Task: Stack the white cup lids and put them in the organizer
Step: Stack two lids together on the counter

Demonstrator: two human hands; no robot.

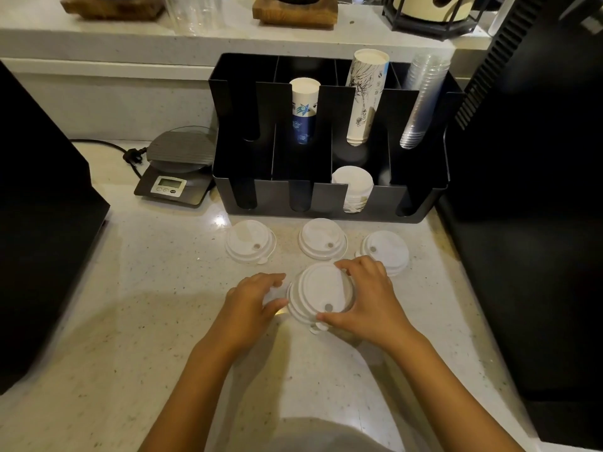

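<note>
Speckled pale countertop (137, 305) carries a black organizer (329, 197), its front third slot already holding white lids (353, 185). Nearer than the organizer, a short stack of lids (321, 295) sits between both hands: the right hand (365, 298) curls over its right edge, thumb and fingers touching it, while the left hand (253, 296) pinches its left rim. Three single lids (321, 239) lie between stack and organizer. Stacking looks underway; next, I judge, comes gathering those three onto the stack.

We get one head-worn wide-angle view, looking forward and steeply down, close over the counter (137, 314); organizer (329, 197) sits farther back.
</note>
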